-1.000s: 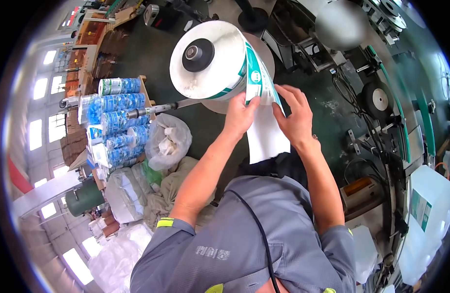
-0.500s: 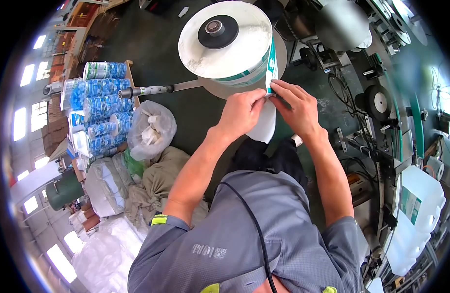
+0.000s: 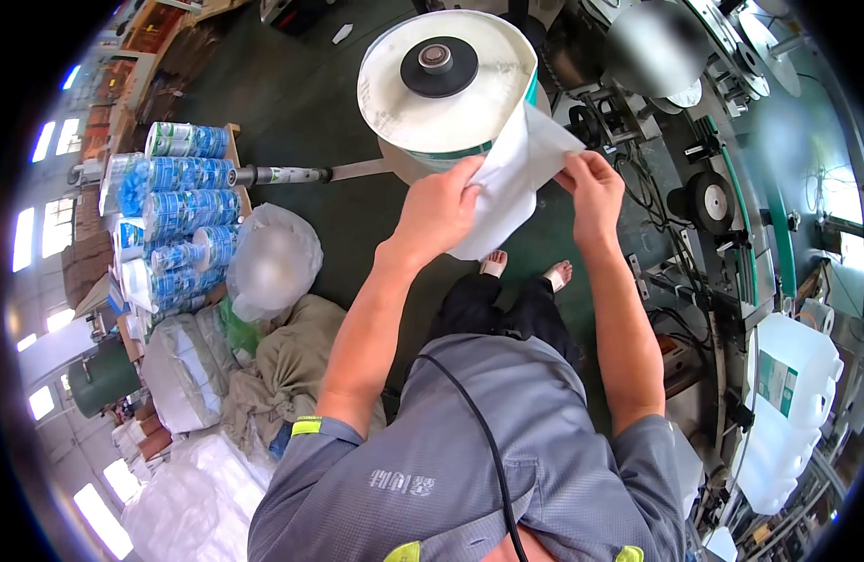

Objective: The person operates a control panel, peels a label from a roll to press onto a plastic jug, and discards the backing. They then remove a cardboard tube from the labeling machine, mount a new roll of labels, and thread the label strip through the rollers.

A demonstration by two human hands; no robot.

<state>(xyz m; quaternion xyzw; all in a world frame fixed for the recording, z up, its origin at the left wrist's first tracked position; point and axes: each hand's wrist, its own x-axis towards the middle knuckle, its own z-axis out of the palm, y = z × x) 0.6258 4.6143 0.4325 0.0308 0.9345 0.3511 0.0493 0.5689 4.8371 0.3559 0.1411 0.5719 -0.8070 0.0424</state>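
A large label roll (image 3: 404, 112) with a white top face, a dark core and green-printed sides stands in front of me. From its right side a loose white label strip (image 3: 521, 178) comes off, turned so its broad pale face shows, with its end hanging down. My left hand (image 3: 438, 211) is closed on the strip's left edge, close against the roll's lower side. At the upper right corner, my right hand (image 3: 596, 192) pinches the strip between thumb and fingers. The strip is slightly creased between both hands.
A metal bar (image 3: 287, 175) sticks out left of the roll. Further left are stacked blue-printed rolls (image 3: 193, 175) and a clear plastic bag (image 3: 254, 253). Machinery with a black wheel (image 3: 716, 202) and cables runs along the right, near white translucent containers (image 3: 778, 440).
My hands were close together at the narrow strip; now they are apart, the right one further right. The strip has been spread and turned to show its white face.
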